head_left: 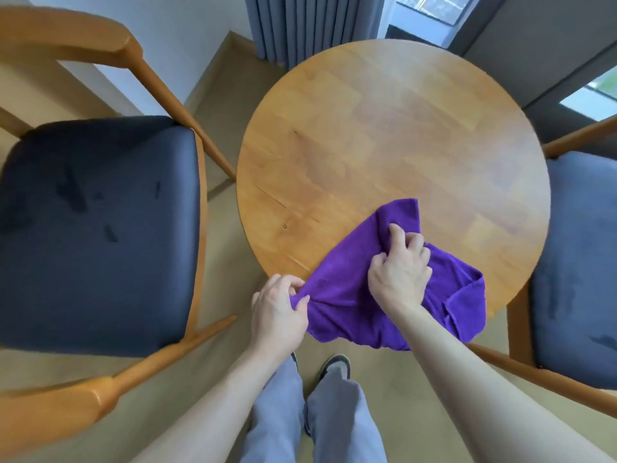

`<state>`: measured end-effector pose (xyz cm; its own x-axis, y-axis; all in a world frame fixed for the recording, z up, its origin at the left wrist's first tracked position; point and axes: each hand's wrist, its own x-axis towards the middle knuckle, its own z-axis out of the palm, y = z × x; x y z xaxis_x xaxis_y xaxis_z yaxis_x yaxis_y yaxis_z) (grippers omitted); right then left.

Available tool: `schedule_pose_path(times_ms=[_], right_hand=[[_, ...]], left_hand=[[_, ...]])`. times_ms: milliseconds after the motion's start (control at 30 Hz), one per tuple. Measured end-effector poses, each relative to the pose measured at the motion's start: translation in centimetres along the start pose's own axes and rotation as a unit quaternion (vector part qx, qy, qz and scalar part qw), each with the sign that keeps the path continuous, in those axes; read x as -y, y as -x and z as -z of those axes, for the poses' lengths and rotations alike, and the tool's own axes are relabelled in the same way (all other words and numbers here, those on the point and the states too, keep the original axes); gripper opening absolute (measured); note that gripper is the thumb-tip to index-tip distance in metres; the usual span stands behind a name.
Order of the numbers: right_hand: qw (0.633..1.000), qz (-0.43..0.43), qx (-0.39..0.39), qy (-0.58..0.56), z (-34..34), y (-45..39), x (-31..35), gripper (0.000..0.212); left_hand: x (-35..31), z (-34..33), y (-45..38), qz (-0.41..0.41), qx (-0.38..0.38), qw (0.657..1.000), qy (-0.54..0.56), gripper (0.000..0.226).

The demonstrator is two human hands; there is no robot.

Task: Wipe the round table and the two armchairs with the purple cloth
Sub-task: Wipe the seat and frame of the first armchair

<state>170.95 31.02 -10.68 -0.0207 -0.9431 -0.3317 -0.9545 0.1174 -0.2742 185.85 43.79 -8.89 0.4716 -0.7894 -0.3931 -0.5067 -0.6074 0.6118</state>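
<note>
Fingers (pixel 397 232) of both hands seemingly bunch purple cloth (pixel 344 295).

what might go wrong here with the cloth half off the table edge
1. Much of the purple cloth hangs past the round table rim; if the left hand lets go, it may slide off.
2. The right hand bunches it, so each wipe may cover little wood.

Beige floor (pixel 220 105), grey curtain (pixel 300 25), windows (pixel 430 8), possibly daylight.
</note>
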Motion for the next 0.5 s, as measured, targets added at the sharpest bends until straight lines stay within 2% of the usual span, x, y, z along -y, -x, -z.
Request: schedule_pose_path(times_ms=[167,300,367,500], right_hand=[[0.995,0.08,0.036,0.039,-1.6,1.9,2.6,0.054],[0.989,0.125,0.072,0.043,-2.1,3.6,4.3,0.048],[0.986,0.136,0.085,0.042,-2.5,4.6,5.3,0.047],[0.982,0.163,0.08,0.042,-3.6,6.3,7.9,0.044]], left_hand=[[2.2,1.3,0.3,0.091,0.011,0.992,0.091,0.008],[3.8,3.2,1.0,0.202,0.029,0.962,0.182,0.006],[4.5,4.7,1.7,0.207,0.04,0.96,0.185,0.004],[6.2,8.8,2.3,0.144,0.049,0.983,0.103,0.006]])
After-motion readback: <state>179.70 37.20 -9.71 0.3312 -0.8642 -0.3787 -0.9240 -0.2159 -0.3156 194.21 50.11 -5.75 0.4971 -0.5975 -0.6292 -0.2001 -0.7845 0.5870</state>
